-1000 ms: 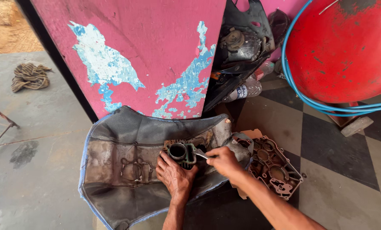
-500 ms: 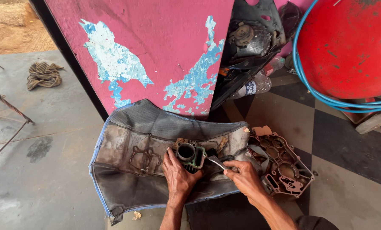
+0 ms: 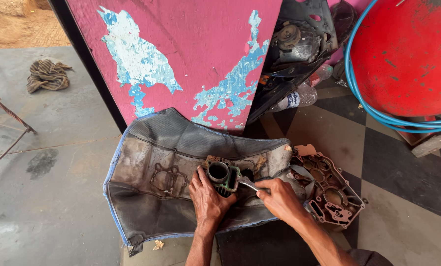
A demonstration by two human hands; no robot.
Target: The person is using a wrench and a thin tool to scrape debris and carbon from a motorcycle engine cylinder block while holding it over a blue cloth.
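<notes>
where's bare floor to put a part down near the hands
Bare grey concrete left of the seat cover, up to the rag. Bare tiles right of the engine casing, below the red tank. Crowded: around the cylinder, left hand and right hand.

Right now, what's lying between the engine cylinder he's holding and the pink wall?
In the head view, only the worn grey seat cover lies between the engine cylinder and the pink wall; its upper edge rests against the wall.

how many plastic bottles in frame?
2. One clear plastic bottle lies on the checkered floor beside the pink panel. A second bottle lies just behind it, partly under the black motorcycle parts. More may be hidden there.
</notes>
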